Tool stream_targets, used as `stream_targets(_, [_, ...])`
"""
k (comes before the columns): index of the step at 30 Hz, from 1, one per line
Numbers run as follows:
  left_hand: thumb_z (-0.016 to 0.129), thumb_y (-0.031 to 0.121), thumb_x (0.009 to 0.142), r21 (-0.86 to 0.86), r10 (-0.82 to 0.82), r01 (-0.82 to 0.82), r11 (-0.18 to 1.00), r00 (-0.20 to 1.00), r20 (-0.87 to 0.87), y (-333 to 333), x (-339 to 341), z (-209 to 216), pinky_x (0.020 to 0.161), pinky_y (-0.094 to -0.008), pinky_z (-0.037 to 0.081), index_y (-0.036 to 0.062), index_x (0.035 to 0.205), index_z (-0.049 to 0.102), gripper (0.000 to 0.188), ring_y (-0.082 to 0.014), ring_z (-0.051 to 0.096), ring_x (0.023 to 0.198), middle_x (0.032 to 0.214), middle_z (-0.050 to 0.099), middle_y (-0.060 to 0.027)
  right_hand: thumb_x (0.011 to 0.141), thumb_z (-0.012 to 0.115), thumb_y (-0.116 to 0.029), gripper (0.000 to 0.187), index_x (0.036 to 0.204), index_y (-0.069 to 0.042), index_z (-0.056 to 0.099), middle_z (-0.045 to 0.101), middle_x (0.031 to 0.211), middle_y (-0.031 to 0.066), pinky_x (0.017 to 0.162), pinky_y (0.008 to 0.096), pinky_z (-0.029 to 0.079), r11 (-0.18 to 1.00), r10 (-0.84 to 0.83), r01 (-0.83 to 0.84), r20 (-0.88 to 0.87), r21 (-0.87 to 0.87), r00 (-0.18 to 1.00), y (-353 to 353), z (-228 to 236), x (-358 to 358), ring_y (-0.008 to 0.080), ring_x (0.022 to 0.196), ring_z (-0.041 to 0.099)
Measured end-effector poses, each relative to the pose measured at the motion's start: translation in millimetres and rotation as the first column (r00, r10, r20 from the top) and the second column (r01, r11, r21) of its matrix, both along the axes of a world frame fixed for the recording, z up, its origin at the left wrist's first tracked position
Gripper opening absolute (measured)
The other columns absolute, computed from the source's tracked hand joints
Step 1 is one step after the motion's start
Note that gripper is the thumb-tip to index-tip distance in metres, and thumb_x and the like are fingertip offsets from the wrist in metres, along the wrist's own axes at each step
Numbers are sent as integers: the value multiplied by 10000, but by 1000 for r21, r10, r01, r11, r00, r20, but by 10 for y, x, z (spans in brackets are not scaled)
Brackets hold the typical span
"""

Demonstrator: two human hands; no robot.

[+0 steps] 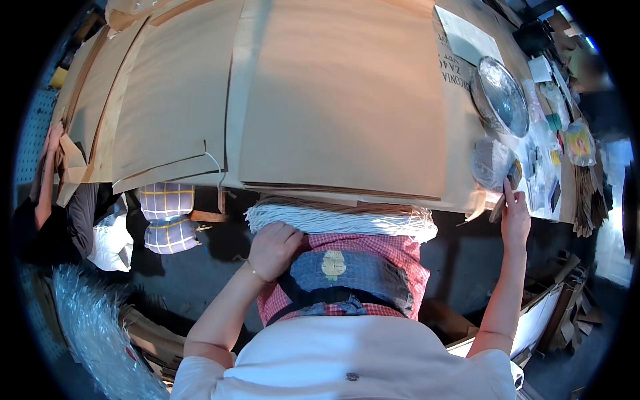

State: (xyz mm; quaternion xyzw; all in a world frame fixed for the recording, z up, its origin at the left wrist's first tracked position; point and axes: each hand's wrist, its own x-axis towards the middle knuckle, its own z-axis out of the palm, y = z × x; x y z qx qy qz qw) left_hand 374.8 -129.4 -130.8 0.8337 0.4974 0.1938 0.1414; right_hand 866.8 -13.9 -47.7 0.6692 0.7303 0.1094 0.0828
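Observation:
A thick bundle of white cords [347, 220] lies across my lap, under the front edge of the table. My left hand [277, 247] rests at the bundle's near left side, its fingers curled closed against the cords. Out at the right, my right hand [515, 210] is at the table edge, its fingers closed around a small dark and brown thing whose kind I cannot make out. Just left of those fingers sits a greyish, plastic-looking round container [490, 163]. Behind it stands a shiny metal basin [501, 97].
Large brown paper sheets [347, 100] are stacked over the table. Plastic bags [579, 143] and small items crowd its right end. At far left, another person's hand [55, 137] touches the paper. Clear plastic strands [100, 333] and cardboard [567, 300] are on the floor.

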Motion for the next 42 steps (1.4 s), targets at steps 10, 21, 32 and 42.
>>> stream_targets(10, [554, 126, 727, -247, 59, -80, 966, 994, -93, -2, 56, -522, 632, -356, 499, 99, 843, 613, 132, -244, 614, 765, 771, 598, -73, 826, 669, -56, 146, 775, 12, 550, 577, 669, 56, 451, 183, 395, 898, 247, 320, -948, 303, 203, -222, 410, -974, 71, 491, 489])
stream_targets(21, [622, 33, 612, 100, 320, -315, 944, 947, -34, -64, -21, 230, 699, -378, 409, 19, 642, 588, 47, -282, 522, 895, 1064, 571, -135, 868, 617, -71, 67, 867, -10, 645, 614, 778, 9, 622, 209, 446, 981, -7, -192, -999, 2, -47, -88, 236, -3146, 61, 699, 551])
stream_targets(32, [570, 114, 690, 157, 286, -244, 957, 883, -372, 506, 84, 313, 771, -336, 437, -64, 776, 637, 209, -266, 518, 888, 1274, 477, -269, 783, 638, -187, 228, 697, 23, 650, 651, 642, 128, 563, 299, 501, 985, 62, -172, -917, -7, 395, 161, 28, -3158, 206, 573, 648])
stream_targets(42, [562, 20, 640, 134, 255, -223, 965, 915, -313, 492, 147, 316, 775, -359, 451, -88, 709, 590, 131, -303, 522, 861, 1267, 453, -319, 752, 655, -189, 243, 602, -13, 581, 577, 544, 149, 476, 359, 474, 977, 128, -1, -579, 214, 805, 221, -94, -2121, 292, 491, 601])
